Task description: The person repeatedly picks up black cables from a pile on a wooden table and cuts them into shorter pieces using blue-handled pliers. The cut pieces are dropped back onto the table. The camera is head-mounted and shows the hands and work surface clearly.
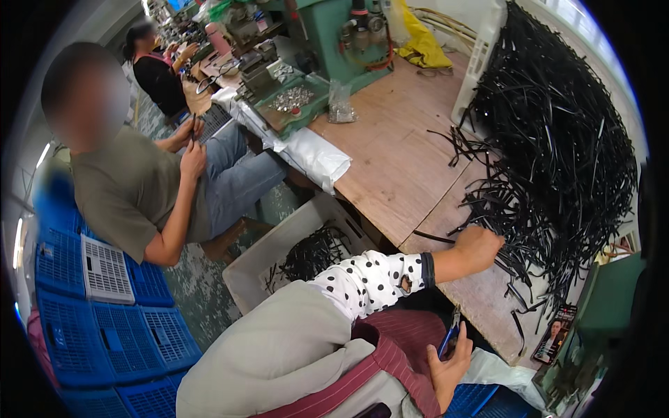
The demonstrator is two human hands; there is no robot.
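Observation:
My left hand (479, 249), in a white sleeve with black dots, is closed at the near edge of a heap of thin black strips (557, 146) on the bench. One black strip (433, 237) sticks out from the left side of this fist; how the fingers grip it is hidden. Lower down, by the bench edge, my right hand (453, 366) holds blue-handled pliers (449, 339), their jaws pointing up towards the bench. Below the left sleeve, a dark red striped apron (404, 341) covers my lap.
A pale bin (261, 261) with more black strips stands left of the bench (390, 160). A phone (555, 334) leans at the right. Beside a green machine (334, 42), a seated co-worker (132, 167) handles a dark piece. Blue crates (104, 334) stand at left.

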